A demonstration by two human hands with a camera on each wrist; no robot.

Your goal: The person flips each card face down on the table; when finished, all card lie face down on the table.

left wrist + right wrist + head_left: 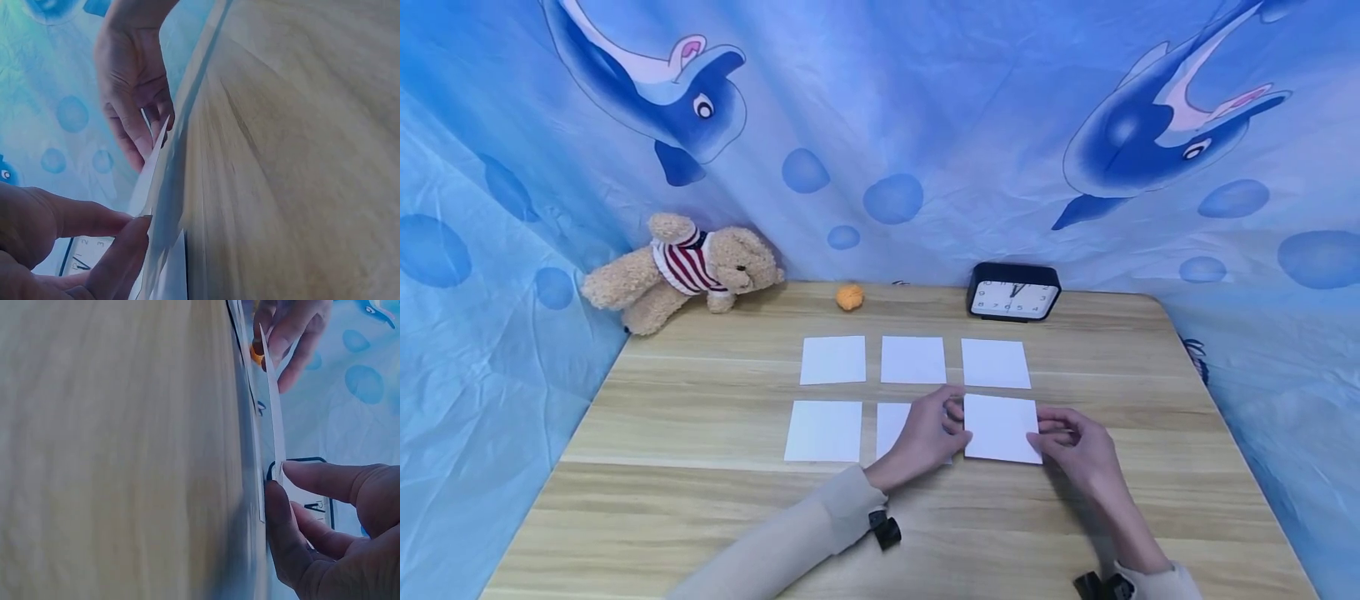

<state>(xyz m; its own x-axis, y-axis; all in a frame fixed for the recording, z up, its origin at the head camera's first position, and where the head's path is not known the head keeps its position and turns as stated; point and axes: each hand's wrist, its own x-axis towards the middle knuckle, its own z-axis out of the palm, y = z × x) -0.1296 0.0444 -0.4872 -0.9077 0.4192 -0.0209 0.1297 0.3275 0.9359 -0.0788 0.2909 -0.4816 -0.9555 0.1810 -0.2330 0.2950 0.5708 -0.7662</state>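
A white square card (1002, 428) is held a little above the wooden table by both hands. The left hand (925, 435) pinches its left edge between thumb and fingers. On the opposite edge the right hand (1081, 450) grips with thumb and fingers. Seen edge-on in the right wrist view, the card (273, 406) looks thin and stiff. Beneath the left hand lies another white card (891, 423), partly hidden. To its left is a further one (823, 431). Behind them, three more cards (833, 360) form a row.
At the table's back edge stand a black-framed clock (1013, 293) and a small orange ball (850, 297). A teddy bear (692, 271) lies at the back left corner. A blue dolphin-print curtain (955, 100) hangs behind the wooden table (662, 492).
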